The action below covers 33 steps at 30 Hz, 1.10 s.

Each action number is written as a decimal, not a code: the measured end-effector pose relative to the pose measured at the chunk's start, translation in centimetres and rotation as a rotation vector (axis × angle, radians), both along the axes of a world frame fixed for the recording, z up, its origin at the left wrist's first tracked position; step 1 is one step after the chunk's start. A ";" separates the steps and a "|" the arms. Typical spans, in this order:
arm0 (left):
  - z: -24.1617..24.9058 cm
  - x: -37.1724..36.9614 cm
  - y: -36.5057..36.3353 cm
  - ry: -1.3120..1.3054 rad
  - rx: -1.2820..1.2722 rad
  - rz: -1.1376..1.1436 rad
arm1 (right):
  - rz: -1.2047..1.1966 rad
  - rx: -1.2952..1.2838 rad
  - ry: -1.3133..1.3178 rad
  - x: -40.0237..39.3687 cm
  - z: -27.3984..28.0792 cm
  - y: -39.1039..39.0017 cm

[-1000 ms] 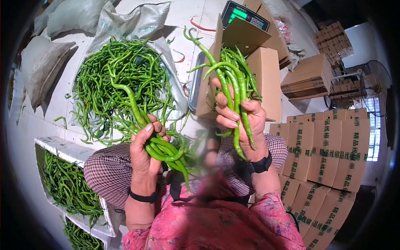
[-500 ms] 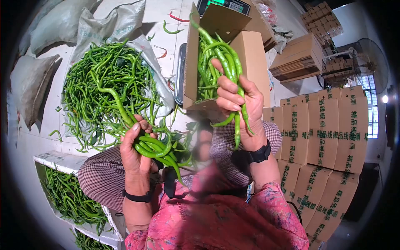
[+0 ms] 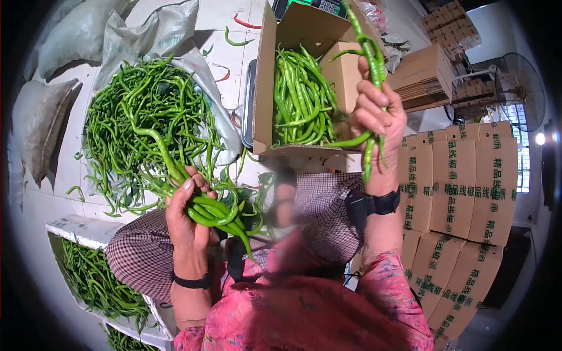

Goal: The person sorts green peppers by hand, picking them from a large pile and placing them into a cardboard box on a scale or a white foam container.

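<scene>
The chili peppers (image 3: 146, 117) heaped on the floor are bright green; the bunches in the left hand (image 3: 186, 219) and right hand (image 3: 377, 120) match. The open cardboard box (image 3: 266, 76) is plain tan. The stacked cartons (image 3: 462, 187) are tan with green printed characters. The sacks (image 3: 70, 35) are grey-white. The trousers (image 3: 140, 251) are a dark-and-pale check. The top (image 3: 316, 316) is pink with a mottled pattern. Both wristbands (image 3: 383, 203) are black.
</scene>
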<state>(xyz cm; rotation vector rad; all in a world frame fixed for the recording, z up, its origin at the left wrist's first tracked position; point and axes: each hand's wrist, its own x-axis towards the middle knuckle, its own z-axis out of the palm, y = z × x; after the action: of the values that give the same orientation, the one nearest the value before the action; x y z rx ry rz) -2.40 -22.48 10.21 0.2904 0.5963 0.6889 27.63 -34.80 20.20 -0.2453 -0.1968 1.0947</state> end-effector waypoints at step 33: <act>0.3 2.6 -0.9 0.285 -0.016 -0.055 | 0.580 -1.642 -1.733 13.5 -13.5 4.1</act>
<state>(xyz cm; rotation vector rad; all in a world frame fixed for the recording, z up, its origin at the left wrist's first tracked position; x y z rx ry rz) 0.19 -23.37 10.55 0.3920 0.8617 0.5932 41.13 -30.70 6.73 -2.7483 -0.8938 1.0551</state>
